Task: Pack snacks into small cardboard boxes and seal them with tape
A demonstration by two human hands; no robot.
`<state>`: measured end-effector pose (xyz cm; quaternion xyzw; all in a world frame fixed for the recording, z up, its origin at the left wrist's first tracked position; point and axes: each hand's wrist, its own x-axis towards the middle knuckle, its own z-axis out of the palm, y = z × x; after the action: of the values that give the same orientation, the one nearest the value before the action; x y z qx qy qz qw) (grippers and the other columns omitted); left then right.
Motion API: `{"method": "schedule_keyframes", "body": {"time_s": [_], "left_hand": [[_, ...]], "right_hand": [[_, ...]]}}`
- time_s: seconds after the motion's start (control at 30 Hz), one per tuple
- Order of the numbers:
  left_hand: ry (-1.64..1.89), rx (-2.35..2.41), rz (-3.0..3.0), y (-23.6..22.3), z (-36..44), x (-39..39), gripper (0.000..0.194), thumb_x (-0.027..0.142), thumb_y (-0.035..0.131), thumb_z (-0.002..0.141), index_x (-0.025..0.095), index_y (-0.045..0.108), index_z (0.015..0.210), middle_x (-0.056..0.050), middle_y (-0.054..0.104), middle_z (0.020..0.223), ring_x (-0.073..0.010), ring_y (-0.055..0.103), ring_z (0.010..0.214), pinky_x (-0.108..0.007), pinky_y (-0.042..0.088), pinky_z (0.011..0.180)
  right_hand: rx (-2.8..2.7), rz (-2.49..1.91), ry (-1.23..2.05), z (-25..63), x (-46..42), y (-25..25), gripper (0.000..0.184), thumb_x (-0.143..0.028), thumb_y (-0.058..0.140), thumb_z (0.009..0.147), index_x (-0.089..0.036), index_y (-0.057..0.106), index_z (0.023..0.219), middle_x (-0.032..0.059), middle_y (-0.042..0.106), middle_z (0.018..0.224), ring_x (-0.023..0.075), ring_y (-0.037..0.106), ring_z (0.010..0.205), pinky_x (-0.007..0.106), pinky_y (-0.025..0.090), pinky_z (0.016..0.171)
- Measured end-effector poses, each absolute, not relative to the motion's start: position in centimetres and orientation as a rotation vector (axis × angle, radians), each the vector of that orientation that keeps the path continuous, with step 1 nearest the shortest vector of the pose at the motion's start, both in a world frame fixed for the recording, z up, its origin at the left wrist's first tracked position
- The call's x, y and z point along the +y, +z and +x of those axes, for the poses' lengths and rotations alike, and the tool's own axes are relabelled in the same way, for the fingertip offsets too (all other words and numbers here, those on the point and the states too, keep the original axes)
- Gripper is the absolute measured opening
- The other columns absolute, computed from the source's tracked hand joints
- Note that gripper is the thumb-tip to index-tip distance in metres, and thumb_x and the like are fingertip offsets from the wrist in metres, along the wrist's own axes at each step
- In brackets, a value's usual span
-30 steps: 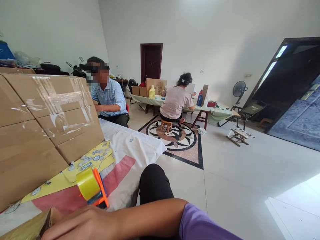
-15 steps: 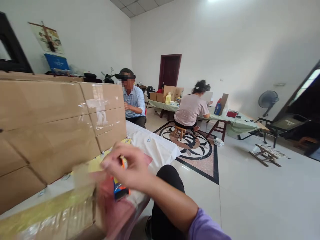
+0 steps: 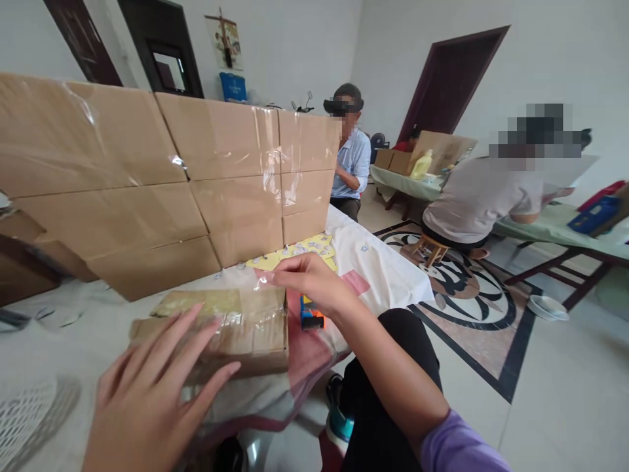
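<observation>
A small cardboard box (image 3: 265, 337) lies on the cloth-covered table, with clear and yellowish tape on its top. My left hand (image 3: 152, 387) hovers over its near left side, fingers spread and holding nothing; whether the fingertips touch the box I cannot tell. Above the box's far right edge, my right hand (image 3: 312, 282) pinches a strip of clear tape (image 3: 260, 280) between thumb and finger. A blue and orange tape dispenser (image 3: 311, 316), partly covered by my right wrist, rests on the cloth to the right of the box.
Stacked taped cartons (image 3: 236, 144) form a wall behind the small box. A white woven basket (image 3: 24, 419) sits at the near left. Across the table is a person in a blue shirt (image 3: 356, 160); another (image 3: 476, 190) sits on a stool at a green-covered table (image 3: 515, 229).
The view has swung left and my left hand has come into view, spread over the small box. My right hand still pinches the tape strip, now above the box's right end.
</observation>
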<state>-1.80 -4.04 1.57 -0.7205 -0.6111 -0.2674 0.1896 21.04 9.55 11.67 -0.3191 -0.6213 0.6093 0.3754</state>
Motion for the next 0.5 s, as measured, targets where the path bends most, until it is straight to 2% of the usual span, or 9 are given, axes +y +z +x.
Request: {"method": "schedule_keyframes", "body": {"time_s": [0.07,0.13,0.27,0.33,0.5], "left_hand": [[-0.628,-1.669,-2.085,1.9,-1.4,-3.4,0.061,0.049,0.052,0.093,0.024,0.048,0.149,-0.012,0.051,0.155,-0.0376,0.05,0.139,-0.057,0.024,0.118],[-0.544,-1.661,-2.12,1.8,-0.5,-3.2,0.056,0.044,0.052,0.094,0.02,0.053,0.145,-0.014,0.058,0.147,-0.0381,0.054,0.134,-0.057,0.025,0.116],[-0.557,-1.816,-1.972,1.4,2.1,-3.7,0.045,0.037,0.051,0.098,0.018,0.059,0.138,-0.014,0.061,0.145,-0.0368,0.058,0.127,-0.056,0.031,0.107],[-0.576,-1.836,-1.928,1.6,3.1,-4.0,0.044,0.036,0.051,0.099,0.018,0.058,0.138,-0.014,0.061,0.144,-0.0365,0.059,0.125,-0.056,0.032,0.104],[-0.634,-1.84,-1.882,1.8,4.0,-4.0,0.05,0.037,0.052,0.098,0.017,0.052,0.144,-0.016,0.061,0.144,-0.0377,0.056,0.128,-0.058,0.031,0.104]], "right_hand": [[-1.456,-0.736,1.754,20.7,8.9,11.5,0.023,-0.037,0.081,0.065,-0.018,0.07,0.059,-0.003,0.062,0.061,0.0101,0.054,0.064,0.025,0.042,0.067],[-1.351,-0.747,1.773,20.3,8.4,10.6,0.025,-0.039,0.083,0.062,-0.018,0.069,0.059,-0.0018,0.063,0.063,0.0112,0.056,0.066,0.025,0.043,0.068],[-1.399,-0.998,1.582,19.8,8.0,8.1,0.025,-0.038,0.081,0.064,-0.018,0.068,0.059,-0.0047,0.052,0.054,0.0096,0.045,0.057,0.026,0.034,0.058],[-1.502,-1.071,1.516,19.8,8.1,7.3,0.023,-0.036,0.079,0.068,-0.017,0.069,0.06,-0.004,0.053,0.058,0.0099,0.044,0.058,0.027,0.033,0.058],[-1.813,-1.121,1.028,19.9,8.9,6.1,0.01,-0.024,0.076,0.073,-0.02,0.074,0.065,0.0011,0.06,0.076,0.0156,0.053,0.08,0.031,0.04,0.077]]}}
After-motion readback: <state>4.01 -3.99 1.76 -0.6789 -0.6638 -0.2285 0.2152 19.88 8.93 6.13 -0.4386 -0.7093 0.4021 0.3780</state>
